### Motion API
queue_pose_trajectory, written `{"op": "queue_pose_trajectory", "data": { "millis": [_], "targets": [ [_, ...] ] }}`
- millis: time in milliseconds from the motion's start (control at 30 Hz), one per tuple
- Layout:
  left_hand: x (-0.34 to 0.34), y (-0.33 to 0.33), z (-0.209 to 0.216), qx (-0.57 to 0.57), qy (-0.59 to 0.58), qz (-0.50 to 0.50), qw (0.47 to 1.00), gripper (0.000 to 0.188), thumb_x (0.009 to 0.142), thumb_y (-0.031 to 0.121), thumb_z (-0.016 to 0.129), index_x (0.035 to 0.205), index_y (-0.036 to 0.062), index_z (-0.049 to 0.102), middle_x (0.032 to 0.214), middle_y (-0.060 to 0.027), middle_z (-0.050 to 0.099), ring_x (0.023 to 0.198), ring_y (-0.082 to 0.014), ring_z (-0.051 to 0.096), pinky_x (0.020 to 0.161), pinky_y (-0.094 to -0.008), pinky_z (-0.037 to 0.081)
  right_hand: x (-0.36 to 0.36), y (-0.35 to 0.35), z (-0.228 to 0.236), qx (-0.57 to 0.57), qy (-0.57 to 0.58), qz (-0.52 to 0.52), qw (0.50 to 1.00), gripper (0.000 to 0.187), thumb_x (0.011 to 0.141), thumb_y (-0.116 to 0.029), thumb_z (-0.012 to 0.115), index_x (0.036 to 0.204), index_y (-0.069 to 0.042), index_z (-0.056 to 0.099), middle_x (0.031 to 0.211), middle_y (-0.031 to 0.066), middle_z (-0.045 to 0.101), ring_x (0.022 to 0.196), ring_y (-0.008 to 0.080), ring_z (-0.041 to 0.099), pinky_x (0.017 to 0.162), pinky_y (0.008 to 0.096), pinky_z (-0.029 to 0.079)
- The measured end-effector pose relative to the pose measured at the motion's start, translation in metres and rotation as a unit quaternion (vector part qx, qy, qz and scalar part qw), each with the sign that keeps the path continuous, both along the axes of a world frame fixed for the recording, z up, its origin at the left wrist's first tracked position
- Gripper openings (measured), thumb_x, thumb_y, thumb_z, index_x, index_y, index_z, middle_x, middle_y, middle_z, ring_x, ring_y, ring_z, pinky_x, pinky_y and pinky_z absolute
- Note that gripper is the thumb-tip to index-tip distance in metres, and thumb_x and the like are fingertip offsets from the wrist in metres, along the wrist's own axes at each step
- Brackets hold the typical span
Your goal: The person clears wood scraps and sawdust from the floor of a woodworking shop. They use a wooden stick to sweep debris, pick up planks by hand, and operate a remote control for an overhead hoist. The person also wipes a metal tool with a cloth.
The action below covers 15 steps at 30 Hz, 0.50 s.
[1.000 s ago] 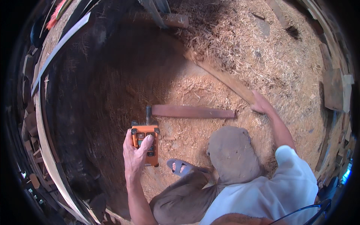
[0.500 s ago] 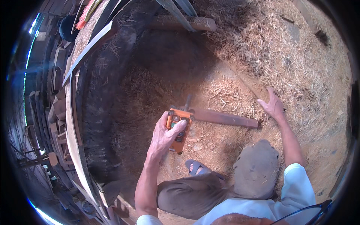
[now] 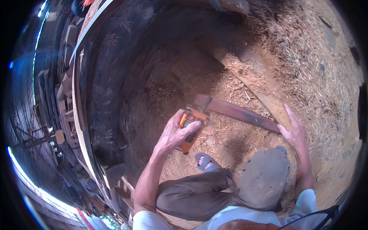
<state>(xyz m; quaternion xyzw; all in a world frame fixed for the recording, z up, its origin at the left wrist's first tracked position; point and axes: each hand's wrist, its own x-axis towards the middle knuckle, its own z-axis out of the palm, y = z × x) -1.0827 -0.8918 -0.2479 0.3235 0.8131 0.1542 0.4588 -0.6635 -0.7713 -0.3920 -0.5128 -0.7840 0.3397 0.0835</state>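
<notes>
My left hand (image 3: 172, 134) is closed round an orange remote control (image 3: 186, 147) with dark buttons and a short black stub at its top. The thumb lies across its buttons. To the right, my right hand (image 3: 296, 129) grips the near end of a long wooden plank (image 3: 264, 95), thumb on one side and fingers on the other. The plank slants away to the far left, partly covered in wood shavings, and its far end fades into shadow. A reddish-brown wooden beam (image 3: 241, 114) lies between my hands, its right end close to the plank's held end.
Wood shavings (image 3: 295, 61) cover the ground on the right. A dark, long mass (image 3: 105, 96) edged by a pale board (image 3: 78, 111) runs along the left, with stacked timber (image 3: 67, 82) beyond. Another beam (image 3: 234, 5) lies at the far edge. My sandalled foot (image 3: 207, 161) is below the remote.
The plank's near end has lifted out of the shavings and moved nearer me, with my right hand on it. The view has shifted; my left hand still holds the remote.
</notes>
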Motion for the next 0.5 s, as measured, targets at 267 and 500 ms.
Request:
{"op": "queue_pose_trajectory", "data": {
  "millis": [267, 500],
  "targets": [
    [-0.009, -0.062, 0.047, 0.004, 0.007, 0.023, 1.0, 0.066, 0.078, 0.058, 0.083, 0.109, 0.0029, 0.064, 0.095, -0.013, 0.07, 0.091, -0.024, 0.068, 0.081, -0.0394, 0.053, -0.248, 0.116, -0.07, 0.025, 0.015, 0.016, 0.999, 0.076, 0.093, -0.036, 0.066, 0.162, -0.02, 0.038, 0.114, 0.0311, 0.066, 0.104, 0.049, 0.067, 0.092, 0.0566, 0.053],
    [-0.011, -0.13, 0.063, 0.002, -0.015, 0.089, 0.996, 0.06, 0.079, 0.053, 0.087, 0.105, 0.0035, 0.064, 0.086, -0.0076, 0.065, 0.079, -0.0192, 0.061, 0.072, -0.0361, 0.05, -0.375, 0.146, -0.097, 0.055, 0.005, 0.024, 0.998, 0.067, 0.094, -0.044, 0.064, 0.152, -0.013, 0.05, 0.119, 0.029, 0.071, 0.115, 0.0507, 0.065, 0.098, 0.058, 0.053]
  ]
}}
